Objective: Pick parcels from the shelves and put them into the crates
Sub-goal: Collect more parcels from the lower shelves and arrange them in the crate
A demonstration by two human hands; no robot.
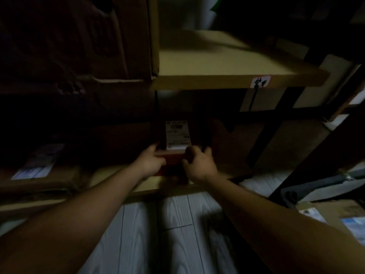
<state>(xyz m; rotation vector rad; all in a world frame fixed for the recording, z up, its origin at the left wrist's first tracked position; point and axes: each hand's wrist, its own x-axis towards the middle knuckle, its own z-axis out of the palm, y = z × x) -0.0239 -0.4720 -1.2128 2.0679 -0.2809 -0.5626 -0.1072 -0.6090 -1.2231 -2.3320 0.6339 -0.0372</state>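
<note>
Gripping the labelled parcel (174, 155) from either side, left hand (150, 163) and right hand (199, 165)

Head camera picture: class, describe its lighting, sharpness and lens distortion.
Head view: very dim, cartons at left nearly black; only the upper shelf board and floor catch light; soft blur makes the label on the parcel unreadable; wide-angle lens bows the shelf edges.

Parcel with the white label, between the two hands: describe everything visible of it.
The small dark reddish-brown cardboard parcel lies flat on the lower pale wooden shelf board, its near end at the front edge. A white printed shipping label sits on its top face; the print is too blurred to read. The left hand and right hand grip its near corners.
</note>
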